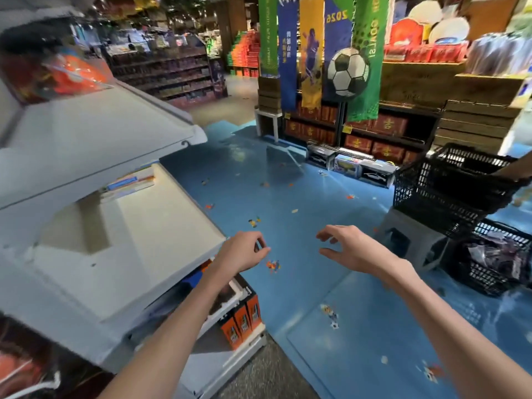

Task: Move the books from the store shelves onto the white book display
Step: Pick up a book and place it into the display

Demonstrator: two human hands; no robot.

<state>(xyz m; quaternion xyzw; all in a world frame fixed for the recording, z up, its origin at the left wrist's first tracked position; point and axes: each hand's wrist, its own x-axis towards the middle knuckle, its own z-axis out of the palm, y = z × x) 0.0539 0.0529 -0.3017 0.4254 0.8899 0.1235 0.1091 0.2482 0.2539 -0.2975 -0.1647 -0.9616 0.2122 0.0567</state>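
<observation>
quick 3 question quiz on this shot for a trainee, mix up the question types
1. True or false: the left hand holds a book.
2. The black basket rests on: A) the white display B) a grey stool C) the blue floor
3. Fill in: the orange boxes stand on the display's ____ tier.

Key: 1 false, and the right hand is empty too; 2 B; 3 bottom.

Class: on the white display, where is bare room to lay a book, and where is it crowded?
Bare: the middle tier, in front of the book stack; the top tier, below the orange packet. Crowded: the bottom shelf with orange boxes.
</observation>
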